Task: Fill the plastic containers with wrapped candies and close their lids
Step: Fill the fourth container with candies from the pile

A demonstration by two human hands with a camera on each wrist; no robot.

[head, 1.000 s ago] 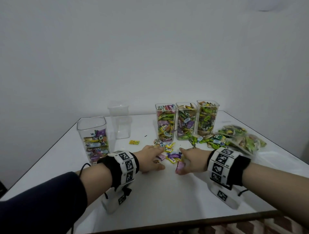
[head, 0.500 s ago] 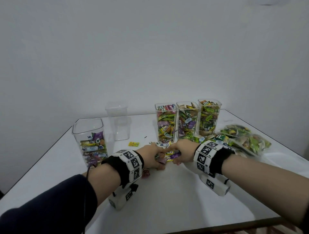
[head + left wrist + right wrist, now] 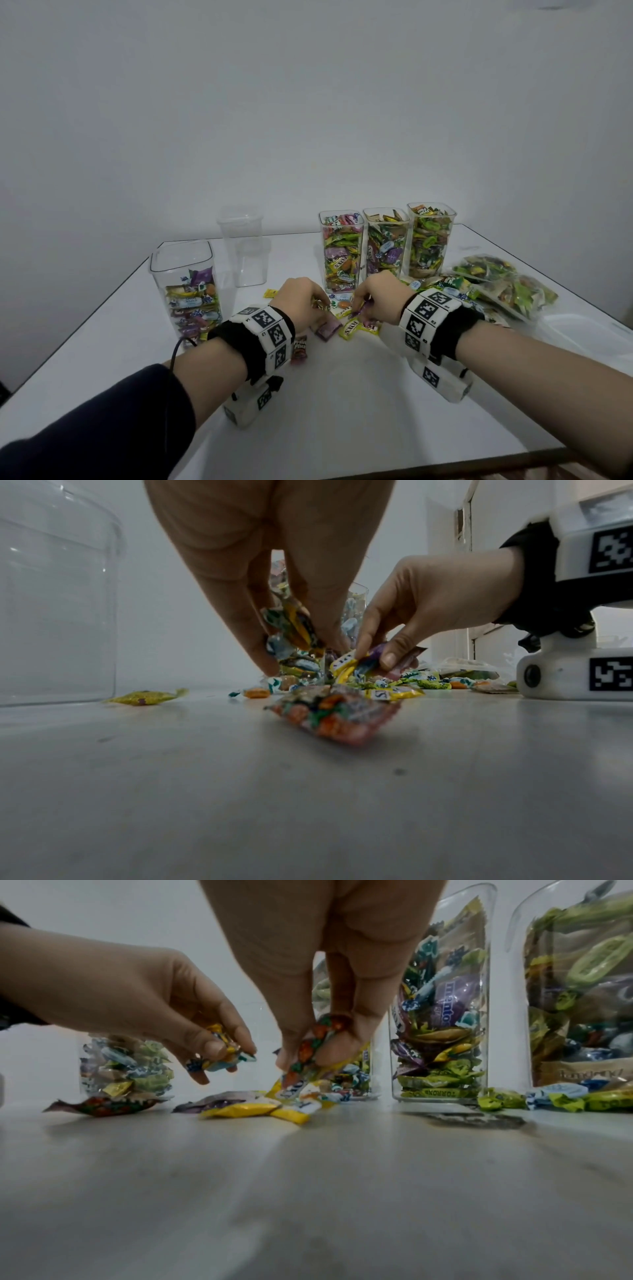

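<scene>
left hand point(image 3: 301, 301) pinching wrapped candies point(image 3: 291, 631), right hand point(image 3: 380, 298) pinching candy too, loose candies point(image 3: 349, 327) on counter point(image 3: 342, 411), three full containers point(image 3: 385, 240) behind, one part-filled container point(image 3: 186, 291), one empty container point(image 3: 245, 250)

The table point(image 3: 342, 428) has a smooth, pale top with a soft sheen — blurred reflections lie under the candies. The 3 full containers point(image 3: 386, 240), the part-filled container point(image 3: 185, 274) and the empty container point(image 3: 245, 246) are clear, glossy plastic. The wrapped candies point(image 3: 349, 325) wear shiny, crinkled film, as do the candy bags point(image 3: 507, 284) — clear and wrinkled. Each wristband point(image 3: 263, 334) is matt black cloth under hard, white, matt plastic blocks. The sleeve point(image 3: 85, 428) is dark, matt cloth.
</scene>
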